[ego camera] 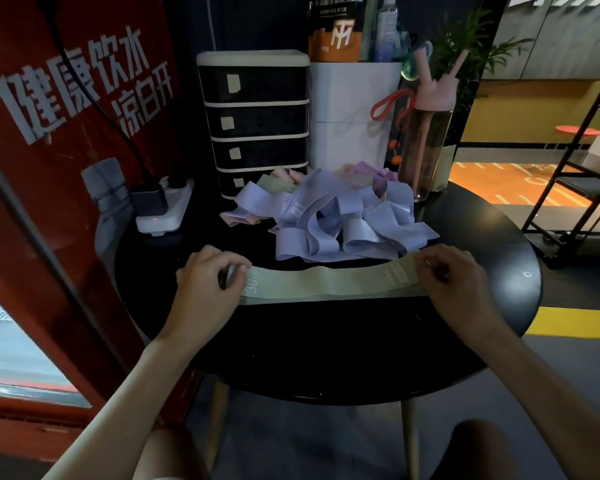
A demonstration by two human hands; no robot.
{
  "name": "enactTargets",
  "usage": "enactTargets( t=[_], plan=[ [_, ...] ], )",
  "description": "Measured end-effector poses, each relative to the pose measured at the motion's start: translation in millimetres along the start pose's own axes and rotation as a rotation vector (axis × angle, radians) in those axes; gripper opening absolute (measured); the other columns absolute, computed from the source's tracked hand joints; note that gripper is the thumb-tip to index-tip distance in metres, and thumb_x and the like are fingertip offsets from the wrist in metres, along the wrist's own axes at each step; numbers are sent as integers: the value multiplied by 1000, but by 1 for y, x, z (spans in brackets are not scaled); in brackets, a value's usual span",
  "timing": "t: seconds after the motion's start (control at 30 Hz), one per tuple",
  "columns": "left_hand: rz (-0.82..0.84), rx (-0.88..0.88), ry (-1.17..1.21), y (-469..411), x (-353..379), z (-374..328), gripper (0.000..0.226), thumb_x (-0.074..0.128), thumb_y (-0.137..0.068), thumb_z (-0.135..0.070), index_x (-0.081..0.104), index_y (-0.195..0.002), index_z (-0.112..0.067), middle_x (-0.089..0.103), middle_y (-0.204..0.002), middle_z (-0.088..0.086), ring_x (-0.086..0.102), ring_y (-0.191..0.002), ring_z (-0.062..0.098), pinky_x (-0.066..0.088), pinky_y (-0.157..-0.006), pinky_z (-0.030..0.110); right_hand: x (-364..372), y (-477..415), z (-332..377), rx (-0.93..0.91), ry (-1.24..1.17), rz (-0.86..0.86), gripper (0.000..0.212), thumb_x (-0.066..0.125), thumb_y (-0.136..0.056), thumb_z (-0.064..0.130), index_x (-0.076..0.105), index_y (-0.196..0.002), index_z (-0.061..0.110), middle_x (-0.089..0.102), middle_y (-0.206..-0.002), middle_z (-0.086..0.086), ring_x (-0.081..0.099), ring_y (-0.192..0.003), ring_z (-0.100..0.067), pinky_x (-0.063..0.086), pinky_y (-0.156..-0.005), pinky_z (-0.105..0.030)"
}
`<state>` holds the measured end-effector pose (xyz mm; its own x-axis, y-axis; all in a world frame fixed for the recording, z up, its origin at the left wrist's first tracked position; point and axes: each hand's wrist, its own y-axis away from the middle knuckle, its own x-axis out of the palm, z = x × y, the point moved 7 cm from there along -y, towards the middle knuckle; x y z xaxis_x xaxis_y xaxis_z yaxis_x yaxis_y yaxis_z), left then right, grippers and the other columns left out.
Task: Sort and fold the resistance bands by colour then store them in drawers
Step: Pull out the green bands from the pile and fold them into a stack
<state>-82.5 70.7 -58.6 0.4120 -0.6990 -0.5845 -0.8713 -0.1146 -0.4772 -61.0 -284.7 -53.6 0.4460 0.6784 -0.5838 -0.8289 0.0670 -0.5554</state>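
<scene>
Round black desk (326,358). My left hand (207,282) and right hand (461,282) each pinch one end of green band (326,284), flat between them. Lilac band pile (343,220) just beyond hands; drawers (257,123) behind pile.

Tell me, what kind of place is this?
Probably a gym or fitness studio: a pile of resistance bands lies on a table, with a supplement bag and a pink water bottle behind it.

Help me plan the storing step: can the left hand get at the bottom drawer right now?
Probably not cleanly. The left hand grips one end of the green band, and loose bands from the pile lie against the bottom drawer, covering the right part of its front.
</scene>
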Motion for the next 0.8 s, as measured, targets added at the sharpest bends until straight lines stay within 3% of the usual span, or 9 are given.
enactTargets(
  t=[0.07,0.2,0.3,0.43,0.53,0.8],
  plan=[
    [-11,7,-9,0,0,0,7,65,-89,-27,70,-94,-29,44,-102,-8,48,-105,19,44,-99,51,-1,0,0,-26,84,-40,7,66,-87,18,70,-92,20,51,-93,2,54,-92,-31,47,-77,-39],
    [133,38,16,3,10,-2,36,61,-70,-64,66,-98,-43,35,-125,-13,38,-125,12,37,-109,42,13,3,9,-97,142,151,39,53,-78,53,68,-109,33,52,-121,9,37,-120,-22,27,-95,-40],
    [260,36,-5,5,18,4,45,67,-60,-73,66,-98,-50,37,-130,-19,40,-127,9,37,-110,46,22,6,12,-158,185,293,44,56,-76,62,65,-113,41,48,-127,20,29,-131,-16,19,-104,-43],
    [270,13,18,4,19,5,54,71,-58,-74,71,-99,-40,53,-111,-24,55,-109,4,47,-101,39,28,3,4,-70,122,374,29,65,-80,59,64,-105,44,53,-113,21,44,-125,-19,28,-108,-47],
    [267,-26,46,3,18,5,55,74,-55,-73,73,-97,-37,56,-105,-22,58,-102,2,49,-95,31,29,1,1,-44,26,416,39,58,-72,69,63,-103,45,58,-107,18,54,-113,-20,41,-100,-59],
    [282,-66,77,4,18,9,44,82,-61,-58,72,-96,-33,54,-104,-26,59,-101,2,45,-88,20,31,1,-3,-53,8,418,37,56,-74,72,61,-100,46,57,-105,21,55,-109,-17,44,-96,-58]
  ],
)
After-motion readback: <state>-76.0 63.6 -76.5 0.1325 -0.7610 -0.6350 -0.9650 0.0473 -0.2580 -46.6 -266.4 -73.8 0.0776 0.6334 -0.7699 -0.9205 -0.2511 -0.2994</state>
